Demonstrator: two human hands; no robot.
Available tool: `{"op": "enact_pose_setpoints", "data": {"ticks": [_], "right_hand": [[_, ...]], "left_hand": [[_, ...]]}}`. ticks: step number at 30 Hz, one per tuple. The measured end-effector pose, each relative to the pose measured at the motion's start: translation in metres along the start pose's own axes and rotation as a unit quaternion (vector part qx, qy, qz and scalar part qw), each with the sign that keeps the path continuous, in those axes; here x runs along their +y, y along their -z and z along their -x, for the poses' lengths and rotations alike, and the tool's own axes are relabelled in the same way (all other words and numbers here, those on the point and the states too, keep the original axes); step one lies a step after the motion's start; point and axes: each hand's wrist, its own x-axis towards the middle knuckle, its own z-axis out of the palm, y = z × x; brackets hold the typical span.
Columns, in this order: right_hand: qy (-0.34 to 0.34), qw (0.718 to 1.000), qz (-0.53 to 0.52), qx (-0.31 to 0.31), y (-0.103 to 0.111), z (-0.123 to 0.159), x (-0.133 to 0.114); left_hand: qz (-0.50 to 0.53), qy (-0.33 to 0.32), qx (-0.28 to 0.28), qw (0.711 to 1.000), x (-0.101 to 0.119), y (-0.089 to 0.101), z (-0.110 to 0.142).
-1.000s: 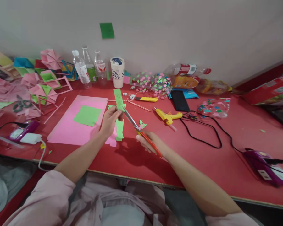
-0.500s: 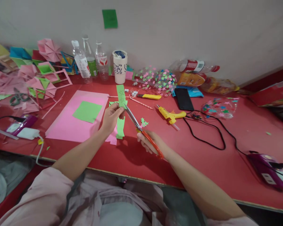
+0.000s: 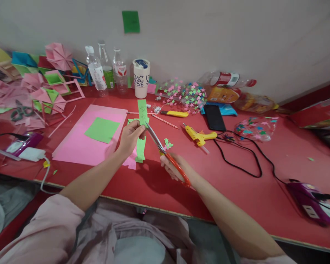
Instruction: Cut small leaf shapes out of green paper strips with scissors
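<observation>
Between the thumb and fingers of my left hand [image 3: 132, 135] a green paper strip [image 3: 142, 109] stands upright, with star outlines drawn on it. My right hand [image 3: 172, 167] grips red-handled scissors [image 3: 178, 169], whose blade tips touch the strip's right edge near my left thumb. Below the strip, green paper scraps [image 3: 140, 150] and pink paper scraps [image 3: 130, 161] lie on the red table. Small cut green stars [image 3: 168, 143] rest beside the blades. To the left, a green paper square [image 3: 102, 130] lies on a large pink sheet [image 3: 74, 146].
A yellow glue gun [image 3: 199, 136], a yellow box cutter [image 3: 174, 114] and a black phone [image 3: 214, 117] lie to the right. Bottles [image 3: 96, 75] and a white cup [image 3: 141, 82] stand by the wall. Folded paper crafts [image 3: 53, 86] crowd the left. A purple power strip [image 3: 313, 205] sits far right.
Both hands, the strip and the scissors hold nearly the same position. The view has shifted slightly. Nothing else has visibly moved.
</observation>
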Motion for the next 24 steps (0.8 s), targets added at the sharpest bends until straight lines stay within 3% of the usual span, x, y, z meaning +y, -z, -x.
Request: {"op": "enact_pose_setpoints", "data": {"ticks": [9,15,24], "right_hand": [[0.032,0.999,-0.031,0.014,-0.002,0.007,-0.002],[-0.013,0.999,-0.03,-0.014,0.002,-0.004,0.003],[-0.015,0.999,-0.031,-0.013,0.002,-0.005,0.004]], "left_hand": [[-0.011,0.005,0.005,1.0,0.004,0.0,0.0],[-0.009,0.008,0.006,1.0,0.003,0.0,0.0],[-0.003,0.018,0.009,1.0,0.003,-0.001,0.0]]}}
